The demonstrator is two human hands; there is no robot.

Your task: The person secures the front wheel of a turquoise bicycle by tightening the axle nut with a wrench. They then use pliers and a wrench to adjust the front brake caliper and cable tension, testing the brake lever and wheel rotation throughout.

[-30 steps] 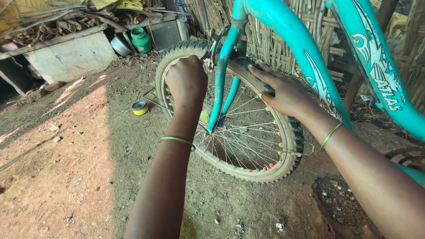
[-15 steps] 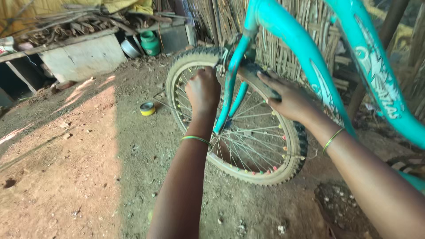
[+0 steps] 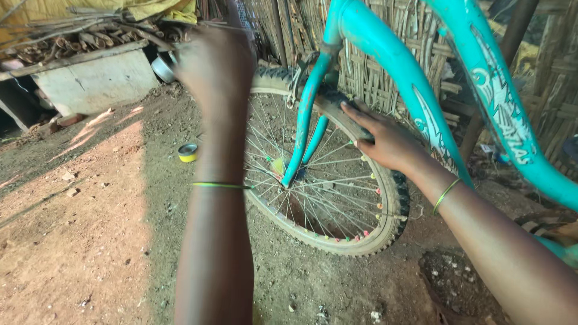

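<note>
Overhead, a turquoise bicycle frame (image 3: 391, 54) slants across the view from the top centre down to the right edge, its fork legs dropping on either side of the front wheel (image 3: 337, 198). That wheel stands upright on bare dirt ground (image 3: 78, 241), its knobbly tyre worn and pale, with small coloured beads strung on the spokes near the lower rim. Behind it runs a woven cane fence (image 3: 373, 66). At the upper left a pale concrete slab (image 3: 96, 84) sits under a heap of sticks, with a metal pot just to its right, partly hidden by the raised hand.

The right hand (image 3: 385, 141) lies flat on the top of the tyre just right of the fork, fingers stretched out along the tread and thumb beneath; it presses rather than clasps, a thin green bangle at its wrist. The left hand (image 3: 214, 66) is lifted high, left of the fork, and blurred; its back faces the camera, so whether it is clenched or holds anything cannot be told. A small yellow tin (image 3: 188, 152) rests on the ground left of that forearm, apart from the wheel.
</note>
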